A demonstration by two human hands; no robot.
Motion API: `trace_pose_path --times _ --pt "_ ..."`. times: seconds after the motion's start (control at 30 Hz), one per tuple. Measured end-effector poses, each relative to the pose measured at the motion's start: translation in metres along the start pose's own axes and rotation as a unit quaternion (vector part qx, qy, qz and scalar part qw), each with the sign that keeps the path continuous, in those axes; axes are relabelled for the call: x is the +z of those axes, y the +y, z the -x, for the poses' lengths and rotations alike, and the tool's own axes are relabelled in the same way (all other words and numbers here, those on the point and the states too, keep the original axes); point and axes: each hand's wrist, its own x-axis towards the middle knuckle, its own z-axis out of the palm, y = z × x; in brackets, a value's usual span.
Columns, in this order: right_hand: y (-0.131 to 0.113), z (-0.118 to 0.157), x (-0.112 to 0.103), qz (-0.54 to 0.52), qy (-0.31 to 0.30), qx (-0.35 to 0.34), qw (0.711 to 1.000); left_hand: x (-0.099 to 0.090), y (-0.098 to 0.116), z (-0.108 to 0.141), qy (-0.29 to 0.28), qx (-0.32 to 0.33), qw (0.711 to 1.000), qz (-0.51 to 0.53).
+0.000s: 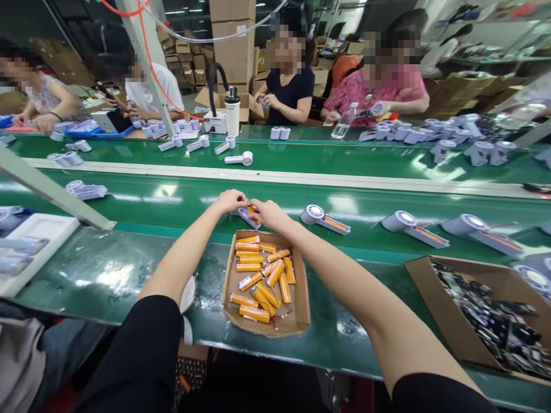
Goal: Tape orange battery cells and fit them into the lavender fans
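My left hand [231,201] and my right hand [270,214] meet over a pale lilac handheld-fan housing [248,218] on the green belt. Under my right fingers an orange battery [253,212] shows at the housing's handle, and these fingers are closed on it. The fingertips of my left hand are pinched together at the near side of the same part; whatever they hold is too small to make out. Just below my hands stands an open cardboard tray [302,310] with several orange wired batteries [275,273] lying in it.
To the right, more fan housings [313,214] with batteries in their handles lie on the belt. A cardboard box [424,287] of dark circuit boards stands at the right. A white foam tray [51,235] and slanted post [55,189] are left. Several people work across the belt.
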Motion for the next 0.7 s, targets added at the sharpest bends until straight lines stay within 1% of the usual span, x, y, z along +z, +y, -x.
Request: trace_pose_path --times 0.1,0.23,0.3,0.4,0.5,0.6,0.63,0.7 --pt "-0.003 -0.001 0.001 0.05 -0.031 -0.007 0.998 0.007 0.011 0.001 0.018 -0.03 0.999 0.017" --pt "-0.003 -0.005 0.0 0.092 -0.067 -0.018 0.993 0.011 0.018 -0.005 0.024 -0.055 0.997 0.041" --pt "-0.006 -0.005 0.0 0.098 -0.081 -0.016 0.992 0.013 0.021 -0.005 0.029 -0.057 0.997 0.049" --pt "-0.014 -0.006 -0.001 0.1 -0.086 0.005 0.991 0.013 0.025 -0.001 0.04 -0.049 0.996 0.06" --pt "-0.018 -0.013 -0.009 0.099 -0.091 0.023 0.991 0.015 0.028 -0.004 0.056 -0.043 0.994 0.078" --pt "-0.018 -0.007 -0.023 0.099 -0.112 0.015 0.989 0.018 0.041 -0.006 0.066 -0.069 0.99 0.104" --pt "-0.018 0.0 -0.028 0.099 -0.107 0.008 0.989 0.018 0.046 -0.004 0.068 -0.081 0.988 0.114" --pt "-0.012 0.025 -0.037 0.075 -0.041 -0.011 0.996 0.017 0.051 0.006 0.079 -0.086 0.984 0.133"
